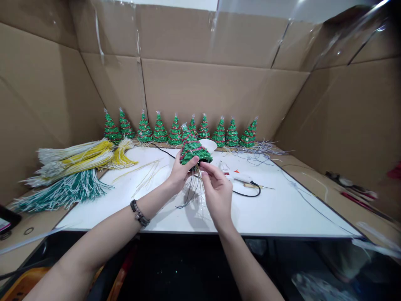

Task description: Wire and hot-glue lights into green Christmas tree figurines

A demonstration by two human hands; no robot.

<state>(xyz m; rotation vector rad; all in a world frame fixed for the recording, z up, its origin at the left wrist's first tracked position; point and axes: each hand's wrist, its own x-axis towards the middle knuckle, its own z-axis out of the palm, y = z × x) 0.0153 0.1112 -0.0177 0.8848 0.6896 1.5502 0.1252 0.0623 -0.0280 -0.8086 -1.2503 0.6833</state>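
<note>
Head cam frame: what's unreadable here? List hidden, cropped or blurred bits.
Head view only.
Base of the green tree: covered by the left hand and right hand; whether the right fingers pinch the wires cannot be told.
White bowl: mostly behind the tree.
Dark object: cut off by the left edge.
Tools at far right: blurred.

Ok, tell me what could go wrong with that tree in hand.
1. The tree is held up mainly by the left hand. If the right hand tugs at the strands, it might pull the tree loose.
2. The hanging strands could snag the glue gun or its cord, which lie close by.
</note>
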